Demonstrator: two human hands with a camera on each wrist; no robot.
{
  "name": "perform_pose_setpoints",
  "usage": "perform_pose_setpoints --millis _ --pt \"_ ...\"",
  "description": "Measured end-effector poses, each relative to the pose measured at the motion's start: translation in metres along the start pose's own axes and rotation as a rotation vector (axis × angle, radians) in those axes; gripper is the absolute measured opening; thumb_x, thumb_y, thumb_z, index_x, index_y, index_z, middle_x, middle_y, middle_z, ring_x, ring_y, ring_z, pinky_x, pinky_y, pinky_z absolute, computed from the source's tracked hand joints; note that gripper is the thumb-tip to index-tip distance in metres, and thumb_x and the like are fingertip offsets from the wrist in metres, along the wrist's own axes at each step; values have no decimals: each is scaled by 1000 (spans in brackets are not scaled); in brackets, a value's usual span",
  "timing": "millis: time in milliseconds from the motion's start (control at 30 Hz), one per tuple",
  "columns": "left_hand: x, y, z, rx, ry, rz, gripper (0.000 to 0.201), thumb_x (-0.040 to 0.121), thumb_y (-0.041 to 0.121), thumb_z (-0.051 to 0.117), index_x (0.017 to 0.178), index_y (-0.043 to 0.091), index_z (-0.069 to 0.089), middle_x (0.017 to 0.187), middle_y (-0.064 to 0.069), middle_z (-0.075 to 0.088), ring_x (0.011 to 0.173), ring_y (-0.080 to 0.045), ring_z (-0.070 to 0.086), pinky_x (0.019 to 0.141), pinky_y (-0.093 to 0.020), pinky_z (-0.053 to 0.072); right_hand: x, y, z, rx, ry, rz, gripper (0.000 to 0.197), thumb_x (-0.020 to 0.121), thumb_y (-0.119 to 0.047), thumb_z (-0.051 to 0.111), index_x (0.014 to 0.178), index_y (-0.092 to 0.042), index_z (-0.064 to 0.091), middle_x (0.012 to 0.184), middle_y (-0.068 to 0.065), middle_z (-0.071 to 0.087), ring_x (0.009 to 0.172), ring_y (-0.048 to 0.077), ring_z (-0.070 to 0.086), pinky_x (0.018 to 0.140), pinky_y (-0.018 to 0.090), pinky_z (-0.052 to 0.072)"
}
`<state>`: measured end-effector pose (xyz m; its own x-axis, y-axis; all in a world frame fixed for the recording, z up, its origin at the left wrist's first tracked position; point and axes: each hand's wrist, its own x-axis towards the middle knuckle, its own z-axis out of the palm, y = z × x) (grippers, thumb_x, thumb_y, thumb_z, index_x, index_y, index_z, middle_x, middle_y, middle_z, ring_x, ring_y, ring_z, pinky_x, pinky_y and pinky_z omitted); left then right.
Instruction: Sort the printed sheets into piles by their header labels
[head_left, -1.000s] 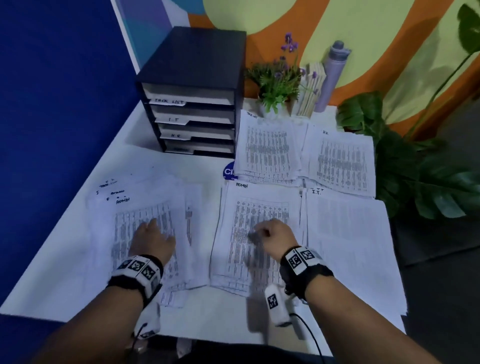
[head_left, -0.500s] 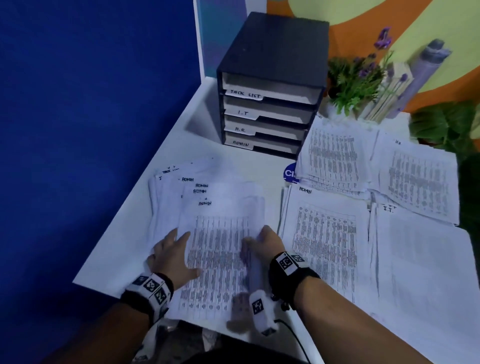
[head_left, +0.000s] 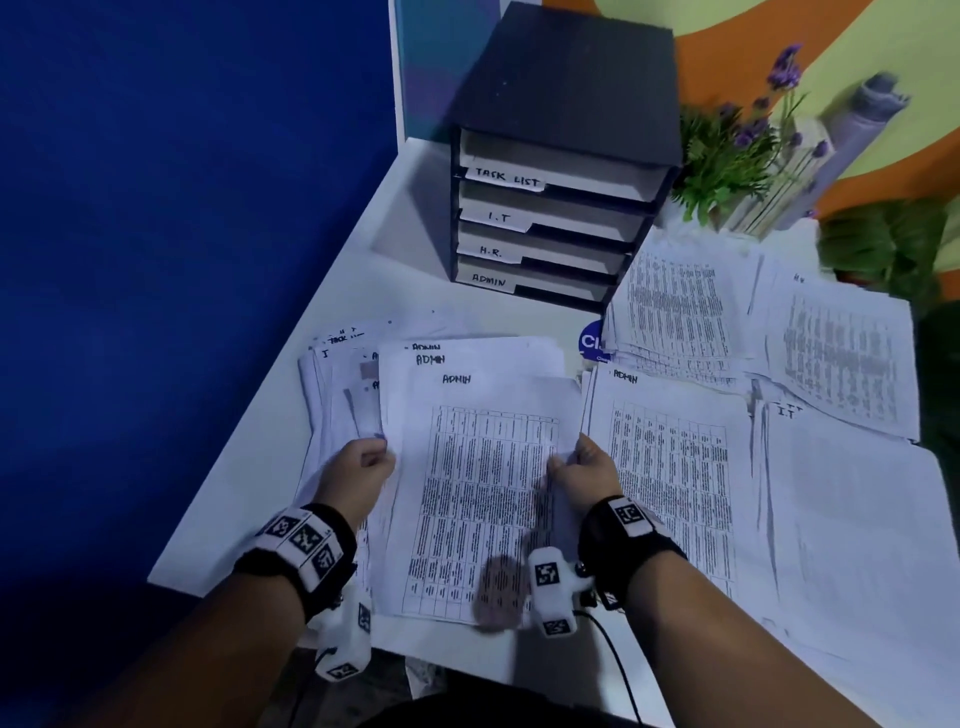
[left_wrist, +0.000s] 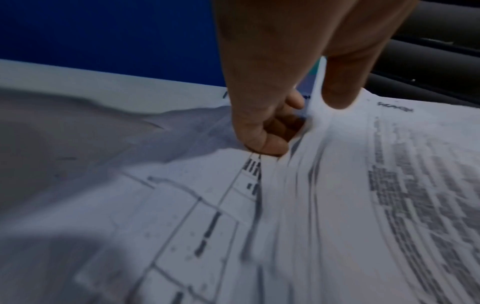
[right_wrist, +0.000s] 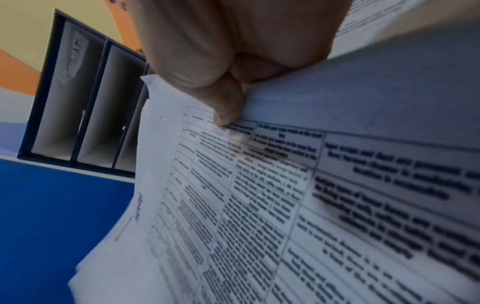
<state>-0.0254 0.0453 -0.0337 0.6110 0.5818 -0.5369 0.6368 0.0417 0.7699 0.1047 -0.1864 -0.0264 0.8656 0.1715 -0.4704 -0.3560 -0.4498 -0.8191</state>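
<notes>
A bundle of ADMIN sheets (head_left: 478, 483) with printed tables is lifted off the loose unsorted heap (head_left: 337, 395) at the left of the white table (head_left: 249, 519). My left hand (head_left: 363, 467) pinches the bundle's left edge (left_wrist: 298, 144), thumb on top. My right hand (head_left: 582, 467) grips its right edge (right_wrist: 259, 164), thumb on the print. To the right lie a sorted ADMIN pile (head_left: 670, 467), an I.T pile (head_left: 852, 519), an H.R. pile (head_left: 841, 353) and a further pile (head_left: 675, 306) behind.
A black drawer unit (head_left: 561, 171) labelled TASK LIST, I.T, H.R., ADMIN stands at the back. A potted plant (head_left: 727, 156), wooden sticks and a grey bottle (head_left: 857, 130) stand to its right. A blue wall (head_left: 182, 208) borders the table's left edge.
Both hands went from resting flat on the papers to gripping the edges of the ADMIN bundle on the left heap and raising it. The head view has swung left.
</notes>
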Motion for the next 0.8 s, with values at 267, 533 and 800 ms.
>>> perform_pose_setpoints --millis 267,533,800 --pt "8 -2 -7 183 -99 66 40 81 48 60 109 19 61 106 -6 69 100 -27 65 94 -48 51 2 10 -8 -14 25 30 15 90 -8 56 80 -20 61 65 8 56 59 23 53 58 35 48" --pt "3 6 -11 207 83 56 27 92 12 63 118 5 62 107 -9 66 90 -21 57 83 -27 42 10 10 -23 -93 217 17 11 85 -5 59 83 -15 57 81 18 67 75 34 68 70 47 59" --pt "0 6 -16 203 153 53 29 90 14 66 118 5 62 108 -12 67 88 -22 56 83 -27 42 2 11 -32 161 112 -15 30 87 12 53 68 -11 53 59 -4 66 52 10 57 43 15 42"
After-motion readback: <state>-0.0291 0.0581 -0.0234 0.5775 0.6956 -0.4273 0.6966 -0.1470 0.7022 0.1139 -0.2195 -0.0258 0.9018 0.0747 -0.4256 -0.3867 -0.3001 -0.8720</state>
